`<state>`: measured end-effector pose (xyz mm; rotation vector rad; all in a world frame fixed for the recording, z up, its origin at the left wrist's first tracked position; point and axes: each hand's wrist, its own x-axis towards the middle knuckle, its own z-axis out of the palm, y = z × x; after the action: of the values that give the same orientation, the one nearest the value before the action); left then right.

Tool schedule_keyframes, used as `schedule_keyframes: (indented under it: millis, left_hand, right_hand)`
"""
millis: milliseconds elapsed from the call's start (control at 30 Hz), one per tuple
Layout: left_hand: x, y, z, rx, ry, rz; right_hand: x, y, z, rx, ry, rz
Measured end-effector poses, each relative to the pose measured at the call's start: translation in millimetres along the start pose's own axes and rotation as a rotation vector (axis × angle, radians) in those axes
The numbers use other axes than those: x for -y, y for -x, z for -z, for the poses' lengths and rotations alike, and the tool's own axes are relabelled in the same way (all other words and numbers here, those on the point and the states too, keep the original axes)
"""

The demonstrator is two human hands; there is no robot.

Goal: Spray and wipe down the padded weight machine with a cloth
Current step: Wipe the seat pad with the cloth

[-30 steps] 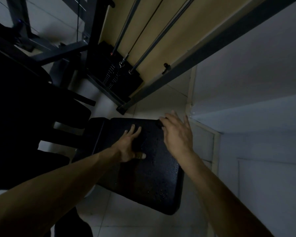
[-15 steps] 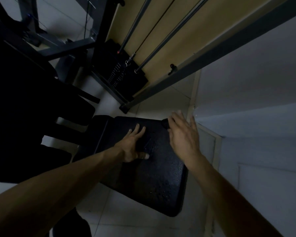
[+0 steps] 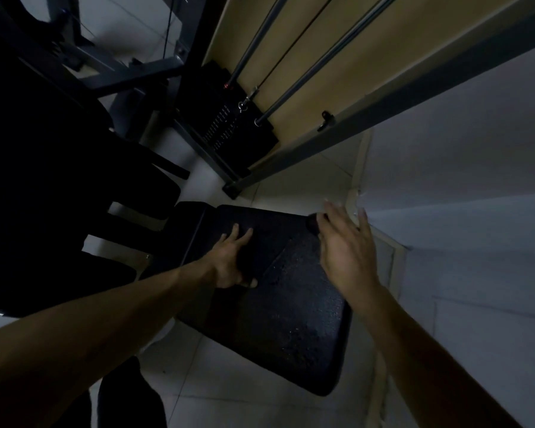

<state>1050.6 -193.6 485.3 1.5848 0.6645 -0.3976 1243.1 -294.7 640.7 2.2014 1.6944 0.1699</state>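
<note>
Left grip [image 3: 230,262] noted flat, fingers straight, pressed on what appears to be a dark cloth [image 3: 260,257] on the padded seat [image 3: 291,329]; right grip [image 3: 346,257] spread, empty, above far corner; even pressure & overlapping strokes advised twd wet-looking near end, edges incl.

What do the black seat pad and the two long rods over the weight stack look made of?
Seat pad: probably vinyl or faux leather, black, with a pebbled grain and glinting speckles. Rods: likely steel, smooth, with a pale sheen along their length.
</note>
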Motion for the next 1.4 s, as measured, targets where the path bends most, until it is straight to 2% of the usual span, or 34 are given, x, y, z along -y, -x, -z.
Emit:
schedule_keyframes:
  millis: [100, 233, 333, 367, 500, 600, 667, 767, 867, 933, 1033, 1133, 1200, 1300, 1400]
  left_hand:
    - [5.9, 0.0, 0.1, 0.001, -0.003, -0.029]
    - [9.1, 0.6, -0.3, 0.004, -0.020, -0.051]
    - [9.1, 0.7, -3.3, -0.012, -0.005, -0.049]
    - [9.9, 1.1, -4.4, -0.015, 0.007, -0.051]
    - [17.6, 1.0, -6.9, -0.031, 0.021, -0.072]
    - [19.2, 0.4, -8.0, -0.035, 0.017, -0.078]
    - [18.7, 0.5, -8.4, -0.036, 0.003, -0.081]
    - [19.4, -0.9, -8.0, -0.026, -0.023, -0.078]
    - [19.4, 0.4, -7.8, -0.018, -0.024, -0.084]
    - [19.2, 2.3, -5.1, -0.008, -0.012, -0.078]
    - [22.4, 5.3, -4.9, -0.023, -0.006, -0.101]
    - [29.6, 7.1, -6.4, -0.041, -0.010, -0.133]
    - [34.8, 6.2, -8.2, -0.048, -0.011, -0.150]
    - [42.8, 4.6, -9.8, -0.065, -0.039, -0.166]
    - [45.7, 5.6, -10.9, -0.069, -0.026, -0.176]
  right_hand:
    - [32.6, 4.6, -12.1, 0.006, -0.050, -0.028]
    - [82.4, 71.8, -19.5, 0.152, -0.096, 0.263]
    - [69.8, 80.2, -7.7, 0.189, -0.060, 0.366]
    - [55.7, 70.9, -3.5, 0.151, -0.041, 0.324]
    - [9.5, 12.9, -2.4, 0.003, -0.026, -0.055]
    - [34.2, 2.7, -13.5, -0.058, -0.063, -0.173]
    - [69.7, 20.8, -21.8, 0.009, -0.087, -0.085]
    - [109.4, 55.3, -35.8, 0.167, -0.099, 0.167]
    - [97.5, 59.3, -26.5, 0.238, -0.080, 0.295]
    - [68.4, 38.7, -16.9, 0.162, -0.036, 0.235]
    - [27.5, -3.8, -15.0, 0.015, -0.009, -0.049]
    - [47.8, -16.5, -24.2, -0.051, -0.035, -0.163]
    - [88.9, 3.5, -37.5, 0.024, -0.061, -0.087]
    - [136.7, 42.8, -53.9, 0.175, -0.111, 0.169]
    - [122.6, 43.8, -46.3, 0.226, -0.132, 0.292]
